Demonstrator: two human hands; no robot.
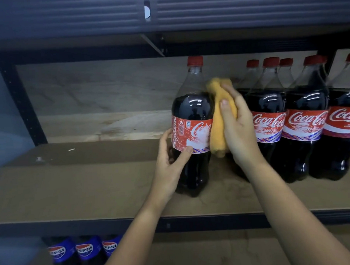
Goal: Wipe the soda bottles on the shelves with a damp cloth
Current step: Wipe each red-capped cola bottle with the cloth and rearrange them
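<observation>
Yellow cloth in right hand, left hand gripping cola bottle

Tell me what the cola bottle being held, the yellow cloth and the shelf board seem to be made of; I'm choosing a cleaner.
Cola bottle: clear glossy plastic, judging by see-through neck and sharp highlights; red cap likely plastic, label a printed film.
Yellow cloth: soft matte fabric, possibly microfibre; it bunches in the right hand.
Shelf board: dull brown fibreboard or cardboard, on a dark, probably metal frame.
</observation>
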